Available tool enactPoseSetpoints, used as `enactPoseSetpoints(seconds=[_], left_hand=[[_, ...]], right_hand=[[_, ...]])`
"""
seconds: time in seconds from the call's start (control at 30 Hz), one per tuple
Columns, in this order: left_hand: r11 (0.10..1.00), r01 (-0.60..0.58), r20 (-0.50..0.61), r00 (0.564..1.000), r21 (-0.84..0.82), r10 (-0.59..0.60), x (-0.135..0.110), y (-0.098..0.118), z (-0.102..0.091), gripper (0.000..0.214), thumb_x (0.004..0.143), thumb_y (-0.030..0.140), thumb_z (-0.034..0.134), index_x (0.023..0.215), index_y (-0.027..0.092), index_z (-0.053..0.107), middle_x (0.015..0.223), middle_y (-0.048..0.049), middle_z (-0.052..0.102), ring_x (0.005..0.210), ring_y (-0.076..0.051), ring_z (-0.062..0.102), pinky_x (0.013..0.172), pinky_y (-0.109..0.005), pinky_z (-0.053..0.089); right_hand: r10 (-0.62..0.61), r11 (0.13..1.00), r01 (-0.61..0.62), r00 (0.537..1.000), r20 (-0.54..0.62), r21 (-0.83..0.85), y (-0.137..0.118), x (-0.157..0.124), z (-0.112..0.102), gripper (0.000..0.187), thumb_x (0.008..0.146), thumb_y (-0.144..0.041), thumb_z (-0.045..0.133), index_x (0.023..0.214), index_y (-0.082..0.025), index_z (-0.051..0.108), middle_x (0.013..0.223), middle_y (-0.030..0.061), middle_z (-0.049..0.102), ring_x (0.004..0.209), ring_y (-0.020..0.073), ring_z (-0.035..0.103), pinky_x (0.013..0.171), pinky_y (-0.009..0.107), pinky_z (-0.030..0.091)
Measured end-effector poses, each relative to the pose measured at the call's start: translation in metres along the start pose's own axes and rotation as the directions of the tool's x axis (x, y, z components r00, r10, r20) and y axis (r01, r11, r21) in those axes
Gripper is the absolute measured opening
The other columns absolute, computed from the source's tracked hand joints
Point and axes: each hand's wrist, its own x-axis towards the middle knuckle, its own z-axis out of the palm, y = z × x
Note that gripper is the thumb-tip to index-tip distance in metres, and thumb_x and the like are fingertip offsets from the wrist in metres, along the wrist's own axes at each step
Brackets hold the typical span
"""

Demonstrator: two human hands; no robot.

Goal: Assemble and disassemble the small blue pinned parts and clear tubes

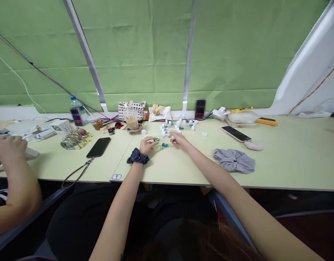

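Observation:
My left hand (147,145), with a dark scrunchie (137,156) on its wrist, pinches a slim clear piece with a shiny green part (156,140). My right hand (179,140) is closed on a small white cap (172,137), close to the far end of that piece. Just below, between the hands, is a similar piece with a blue part (165,145); whether a finger touches it I cannot tell. Behind the hands lies a loose pile of clear tubes with white caps (180,125), some with blue parts inside.
A phone (98,147) with a strap lies left, another phone (236,133) and a grey cloth headband (234,160) right. A plastic drink cup (132,120) stands behind. Single white caps (204,134) lie about. At far left is another person's arm (18,181).

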Motion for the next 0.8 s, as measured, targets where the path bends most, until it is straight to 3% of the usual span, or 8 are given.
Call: enactPoseSetpoints(seconds=[0.07,0.13,0.3,0.47,0.57,0.67,0.73,0.8], left_hand=[[1.000,0.016,-0.084,0.996,-0.009,-0.017,0.002,-0.002,-0.001,0.044,0.054,0.045,0.081,0.081,0.013,0.068,0.094,-0.0089,0.066,0.052,-0.007,0.052,0.042,-0.022,0.040],[0.997,0.072,-0.130,0.989,-0.023,-0.074,0.004,-0.003,-0.004,0.046,0.050,0.045,0.083,0.079,0.013,0.066,0.081,-0.0064,0.066,0.049,-0.008,0.051,0.042,-0.023,0.040],[0.990,0.121,-0.187,0.973,-0.073,-0.133,0.005,-0.006,-0.009,0.041,0.053,0.043,0.082,0.073,0.014,0.060,0.058,0.0010,0.058,0.044,-0.008,0.049,0.045,-0.023,0.041],[0.982,0.102,-0.138,0.987,0.157,-0.080,0.003,-0.012,-0.005,0.035,0.054,0.041,0.081,0.069,0.016,0.060,0.060,-0.0002,0.061,0.047,-0.010,0.051,0.046,-0.023,0.039],[0.936,0.060,-0.155,0.988,0.346,-0.006,0.003,-0.014,-0.002,0.030,0.056,0.040,0.079,0.068,0.017,0.063,0.064,-0.0016,0.063,0.053,-0.012,0.053,0.052,-0.025,0.039],[0.880,0.064,-0.148,0.989,0.470,0.007,0.004,-0.014,-0.001,0.025,0.058,0.039,0.077,0.066,0.018,0.065,0.060,-0.0008,0.061,0.053,-0.013,0.052,0.055,-0.027,0.038],[0.856,0.074,-0.132,0.991,0.512,-0.006,0.005,-0.013,-0.001,0.022,0.059,0.037,0.075,0.066,0.018,0.066,0.055,-0.0001,0.059,0.052,-0.014,0.052,0.056,-0.028,0.038],[0.846,0.069,-0.114,0.993,0.529,-0.010,0.005,-0.014,-0.001,0.019,0.061,0.035,0.074,0.068,0.018,0.067,0.054,0.0002,0.059,0.053,-0.014,0.052,0.057,-0.028,0.039]], right_hand=[[0.020,1.000,-0.021,0.999,-0.029,-0.005,-0.001,0.003,0.001,0.030,0.085,-0.045,0.055,0.079,-0.015,0.055,0.047,-0.0020,0.049,0.033,0.0036,0.026,0.033,0.017,0.014],[0.036,0.999,-0.037,0.997,-0.073,-0.009,-0.002,0.005,-0.003,0.031,0.084,-0.045,0.055,0.077,-0.015,0.055,0.046,-0.0019,0.048,0.033,0.0034,0.025,0.033,0.017,0.013],[0.027,1.000,-0.022,0.958,-0.285,0.020,-0.007,0.010,-0.035,0.026,0.085,-0.039,0.050,0.073,-0.015,0.053,0.041,-0.0043,0.043,0.032,0.0038,0.019,0.033,0.018,0.012],[-0.097,0.993,0.117,0.915,-0.392,0.028,-0.009,0.014,-0.054,0.017,0.081,-0.035,0.053,0.078,-0.019,0.047,0.048,-0.0035,0.049,0.035,0.0064,0.030,0.035,0.018,0.021],[-0.258,0.966,0.227,0.889,-0.379,-0.126,-0.007,0.019,-0.041,0.025,0.073,-0.035,0.063,0.083,-0.021,0.044,0.054,-0.0041,0.052,0.043,0.0100,0.042,0.039,0.020,0.030],[-0.411,0.872,0.266,0.853,-0.320,-0.411,-0.007,0.028,-0.016,0.035,0.065,-0.038,0.070,0.081,-0.022,0.045,0.056,-0.0057,0.049,0.050,0.0123,0.047,0.045,0.021,0.036],[-0.440,0.797,0.231,0.855,-0.275,-0.559,-0.009,0.036,0.002,0.037,0.062,-0.039,0.073,0.079,-0.022,0.045,0.059,-0.0052,0.050,0.053,0.0128,0.049,0.049,0.022,0.038],[-0.391,0.767,0.149,0.880,-0.270,-0.624,-0.012,0.046,0.021,0.039,0.060,-0.037,0.076,0.079,-0.021,0.046,0.065,-0.0034,0.053,0.054,0.0127,0.051,0.051,0.023,0.039]])
